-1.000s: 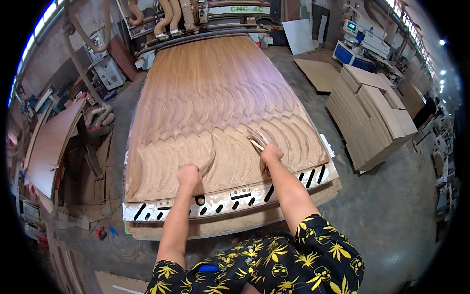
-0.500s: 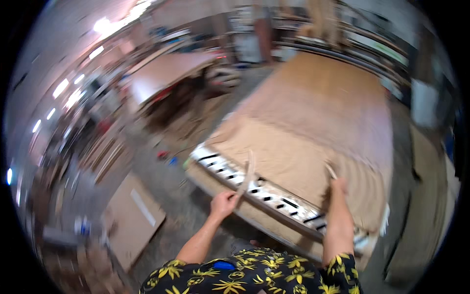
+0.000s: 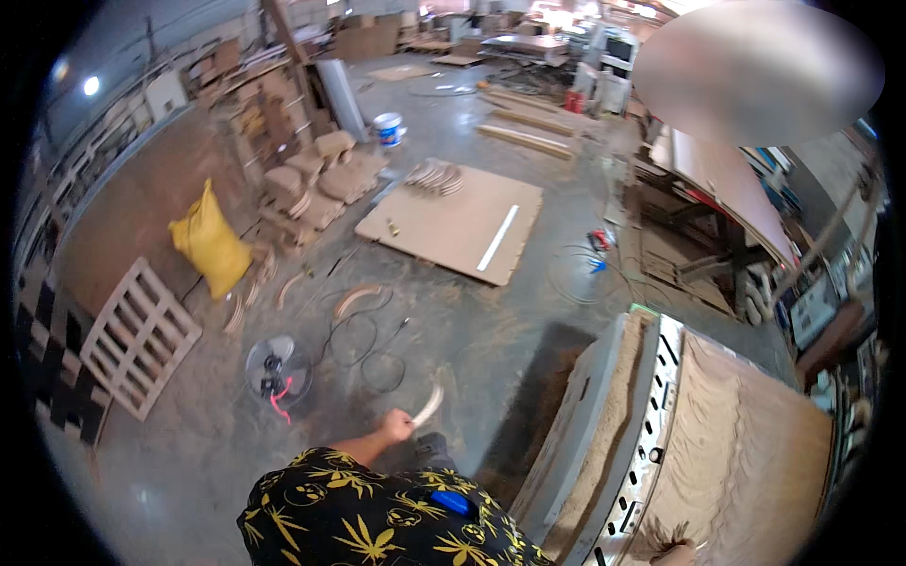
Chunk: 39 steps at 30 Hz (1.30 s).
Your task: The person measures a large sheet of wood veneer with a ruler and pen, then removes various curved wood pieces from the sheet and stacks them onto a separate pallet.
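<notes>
My left hand point(image 3: 398, 426), reaching out over the concrete floor, is closed around one end of a curved wooden strip point(image 3: 429, 406). The strip's free end points up and away. My right hand point(image 3: 676, 555) is cut off by the lower edge of the view. It is low over the sawdust-covered board point(image 3: 727, 443) on the machine bed, and a small pale tip point(image 3: 700, 544) shows at its fingers. A slotted metal strip point(image 3: 651, 448) runs along the bed's near end, beside a ledge heaped with sawdust point(image 3: 609, 443).
On the floor lie a flat board point(image 3: 444, 226) with stacked curved pieces point(image 3: 434, 176), a black cable point(image 3: 363, 349), a round clear-sided container point(image 3: 278, 373) and a wooden pallet point(image 3: 142, 338). A yellow sack point(image 3: 209, 241) leans at left. A worktable point(image 3: 727, 189) stands far right.
The view has swung left, away from the machine bed. My left hand, still holding the curved strip, has moved off the bed's end over the floor; my right hand remains over the sawdust.
</notes>
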Available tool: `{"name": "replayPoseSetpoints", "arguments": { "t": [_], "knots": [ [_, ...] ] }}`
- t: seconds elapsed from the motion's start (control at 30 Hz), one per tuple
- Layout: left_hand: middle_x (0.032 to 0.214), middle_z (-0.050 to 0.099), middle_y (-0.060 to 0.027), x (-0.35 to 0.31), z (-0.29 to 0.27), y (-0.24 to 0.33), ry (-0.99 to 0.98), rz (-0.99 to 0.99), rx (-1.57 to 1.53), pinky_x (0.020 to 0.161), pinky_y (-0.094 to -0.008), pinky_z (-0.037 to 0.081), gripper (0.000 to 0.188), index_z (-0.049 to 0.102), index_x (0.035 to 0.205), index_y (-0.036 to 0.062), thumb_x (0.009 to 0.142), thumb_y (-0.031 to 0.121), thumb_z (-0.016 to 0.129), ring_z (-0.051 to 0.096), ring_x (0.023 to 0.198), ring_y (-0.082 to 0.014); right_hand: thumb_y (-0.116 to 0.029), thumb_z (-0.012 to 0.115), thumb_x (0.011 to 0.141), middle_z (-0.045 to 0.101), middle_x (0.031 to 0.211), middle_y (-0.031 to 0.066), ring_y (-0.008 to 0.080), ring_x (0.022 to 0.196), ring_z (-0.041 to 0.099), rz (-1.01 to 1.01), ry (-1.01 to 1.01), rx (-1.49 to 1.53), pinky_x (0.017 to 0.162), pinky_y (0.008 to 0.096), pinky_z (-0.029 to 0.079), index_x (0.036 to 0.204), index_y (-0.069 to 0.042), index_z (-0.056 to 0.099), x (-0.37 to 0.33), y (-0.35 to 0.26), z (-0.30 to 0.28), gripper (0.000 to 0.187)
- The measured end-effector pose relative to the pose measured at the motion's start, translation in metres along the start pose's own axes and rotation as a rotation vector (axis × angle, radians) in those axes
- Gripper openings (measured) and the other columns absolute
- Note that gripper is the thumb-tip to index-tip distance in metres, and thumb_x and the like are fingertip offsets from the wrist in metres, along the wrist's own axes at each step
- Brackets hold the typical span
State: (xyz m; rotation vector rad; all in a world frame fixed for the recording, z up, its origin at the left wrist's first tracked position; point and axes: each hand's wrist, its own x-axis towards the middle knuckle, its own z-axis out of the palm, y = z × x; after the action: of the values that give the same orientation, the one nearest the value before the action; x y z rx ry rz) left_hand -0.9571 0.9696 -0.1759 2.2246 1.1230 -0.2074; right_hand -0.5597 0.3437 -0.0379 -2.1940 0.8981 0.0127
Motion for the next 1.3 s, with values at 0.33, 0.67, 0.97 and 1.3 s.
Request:
{"name": "replayPoseSetpoints", "arguments": {
  "t": [0.33,0.67,0.97,1.3],
  "knots": [
    [0.102,0.074,-0.023,-0.136,-0.049,-0.204,0.024,-0.886,-0.256,0.082,-0.0489,0.056,0.03,0.077,0.098,0.0019,0.089,0.029,0.067,0.072,0.095,-0.0402,-0.056,0.063,0.093,0.062,0.116,0.0147,0.0311,0.112,0.058,-0.372,-0.359,-0.028,0.092,0.0438,0.051,0.135,-0.011,0.054,-0.2,-0.078,0.078,0.062],
    [0.101,0.074,-0.0195,-0.2,-0.063,-0.322,0.336,-1.085,-0.653,0.082,-0.0502,0.057,0.03,0.078,0.1,0.0098,0.084,0.034,0.068,0.072,0.093,-0.0383,-0.056,0.064,0.093,0.061,0.109,0.0124,0.029,0.105,0.057,-0.628,-0.998,-0.226,0.088,0.0426,0.051,0.13,-0.012,0.055,-0.46,-0.181,0.278,0.057],
    [0.095,0.075,-0.0157,-0.316,-0.139,-0.36,0.817,-1.446,-0.689,0.08,-0.0513,0.056,0.033,0.079,0.096,0.0122,0.091,0.042,0.065,0.072,0.09,-0.0371,-0.055,0.065,0.093,0.06,0.103,0.0102,0.0272,0.099,0.057,-0.808,-1.602,-0.58,0.085,0.0415,0.051,0.125,-0.013,0.056,-0.78,-0.179,0.486,0.053],
    [0.102,0.072,-0.0262,-0.441,-0.041,-0.327,0.754,-2.139,-0.935,0.085,-0.0492,0.055,0.046,0.056,0.126,0.0025,0.096,0.037,0.056,0.069,0.1,-0.0402,-0.055,0.066,0.093,0.059,0.096,0.0079,0.0251,0.093,0.056,-0.854,-1.993,-0.856,0.081,0.0403,0.051,0.12,-0.014,0.058,-1.052,-0.13,0.582,0.049]
  ]
}}
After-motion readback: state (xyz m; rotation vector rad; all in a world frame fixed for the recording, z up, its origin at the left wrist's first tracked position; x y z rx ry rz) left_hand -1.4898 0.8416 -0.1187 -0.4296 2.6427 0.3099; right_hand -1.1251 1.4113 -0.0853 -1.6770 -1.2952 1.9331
